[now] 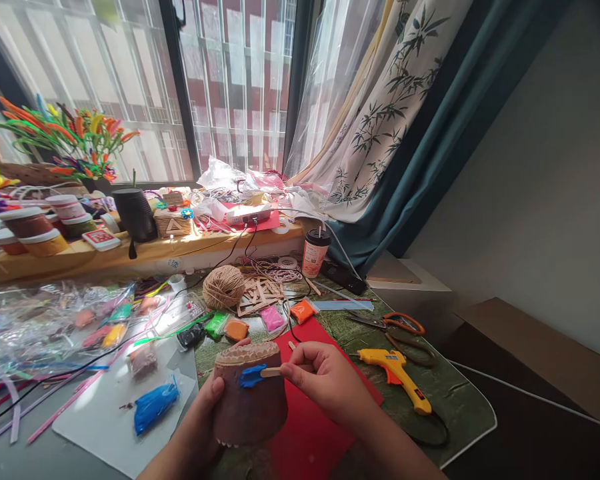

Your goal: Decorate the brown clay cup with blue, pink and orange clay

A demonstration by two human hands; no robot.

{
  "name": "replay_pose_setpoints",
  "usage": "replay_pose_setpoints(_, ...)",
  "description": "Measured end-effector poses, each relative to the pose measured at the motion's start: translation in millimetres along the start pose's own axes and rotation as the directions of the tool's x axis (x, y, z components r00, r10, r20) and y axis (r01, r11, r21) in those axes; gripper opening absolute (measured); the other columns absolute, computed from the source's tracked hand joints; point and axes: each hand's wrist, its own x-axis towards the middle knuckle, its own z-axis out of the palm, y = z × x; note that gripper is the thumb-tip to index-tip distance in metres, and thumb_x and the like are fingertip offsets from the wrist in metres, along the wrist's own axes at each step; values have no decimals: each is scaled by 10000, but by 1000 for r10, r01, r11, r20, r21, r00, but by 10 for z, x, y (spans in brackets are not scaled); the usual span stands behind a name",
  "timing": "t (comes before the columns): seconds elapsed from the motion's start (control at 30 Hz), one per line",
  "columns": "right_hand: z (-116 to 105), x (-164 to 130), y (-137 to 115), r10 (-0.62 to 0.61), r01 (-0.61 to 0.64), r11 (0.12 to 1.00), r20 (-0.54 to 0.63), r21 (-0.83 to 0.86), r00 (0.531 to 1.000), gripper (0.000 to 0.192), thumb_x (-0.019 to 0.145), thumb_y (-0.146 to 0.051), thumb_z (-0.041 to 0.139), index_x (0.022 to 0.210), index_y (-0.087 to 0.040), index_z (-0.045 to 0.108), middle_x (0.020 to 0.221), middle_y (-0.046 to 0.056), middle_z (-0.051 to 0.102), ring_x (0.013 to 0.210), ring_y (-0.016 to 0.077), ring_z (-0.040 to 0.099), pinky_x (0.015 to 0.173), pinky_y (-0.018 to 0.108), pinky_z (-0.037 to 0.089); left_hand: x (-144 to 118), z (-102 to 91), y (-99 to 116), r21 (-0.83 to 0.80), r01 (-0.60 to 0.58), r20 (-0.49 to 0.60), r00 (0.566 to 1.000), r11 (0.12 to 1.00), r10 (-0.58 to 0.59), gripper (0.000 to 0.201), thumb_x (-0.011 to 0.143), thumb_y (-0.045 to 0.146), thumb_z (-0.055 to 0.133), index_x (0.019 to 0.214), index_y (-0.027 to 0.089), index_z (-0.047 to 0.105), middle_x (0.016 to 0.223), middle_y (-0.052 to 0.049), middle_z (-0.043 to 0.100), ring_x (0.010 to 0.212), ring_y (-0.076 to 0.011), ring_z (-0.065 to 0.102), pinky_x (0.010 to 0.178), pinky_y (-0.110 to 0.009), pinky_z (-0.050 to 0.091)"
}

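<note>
Sunlight from a barred window falls across a cluttered craft table (460, 400) covered in a green mat, with a red paper sheet (313, 413) lying under the work. Held just above that sheet is a brown clay-covered pot (250, 403) with a pale scalloped rim, gripped from the left side by the left hand (203, 427), whose thumb and fingers wrap its wall. The right hand (325, 383) pinches a thin wooden craft stick (275, 371) between fingertips and thumb, its far end pressed into a dab of blue clay (253, 377) stuck high on the pot's side. The stick lies almost level, long axis running left to right, tip pointing left at the pot; the pot stands roughly upright, wider rim uppermost. Pressing too hard could, I judge, dent the soft brown surface or smear blue across it, and a loose left grip might let the pot twist. A yellow hot-glue gun (397, 379) rests on the mat near the right wrist, orange-handled scissors (395, 325) beyond it, and a lump of blue clay in a plastic wrapper (155, 407) lies to the left, with a ball of jute twine (223, 287) farther back.
</note>
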Motion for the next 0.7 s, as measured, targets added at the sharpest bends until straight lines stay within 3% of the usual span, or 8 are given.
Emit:
replay_pose_setpoints(0.23, -19, 10, 33, 1, -1, 1000, 27, 3, 1000, 648, 652, -763, 926, 691, -200, 608, 636, -34, 500, 628, 139, 372, 576, 285, 254, 8, -101, -32, -66, 48, 116, 992, 997, -40, 775, 927, 592, 763, 1602, 258, 577, 1593, -125, 651, 1562, -444, 476, 1329, -578, 310)
replay_pose_setpoints(0.5, -47, 9, 62, 11, -13, 1000, 63, 28, 998, 663, 630, -771, 936, 691, -198, 607, 624, -51, 470, 628, 130, 340, 573, 282, 231, -1, 18, 52, -141, 137, 275, 957, 980, -94, 450, 972, 568, 717, 1293, 276, 837, 1405, -65, 794, 1570, -389, 478, 1368, -497, 234)
replay_pose_setpoints(0.7, -42, -4, 48, 1, 1, 1000, 90, -20, 996, 676, 678, -819, 869, 682, -207, 581, 623, -54, 449, 611, 126, 325, 556, 281, 223, 1, -5, 34, -124, 137, 251, 963, 983, -102, 553, 950, 596, 724, 1366, 239, 796, 1424, -97, 781, 1533, -412, 526, 1353, -536, 268)
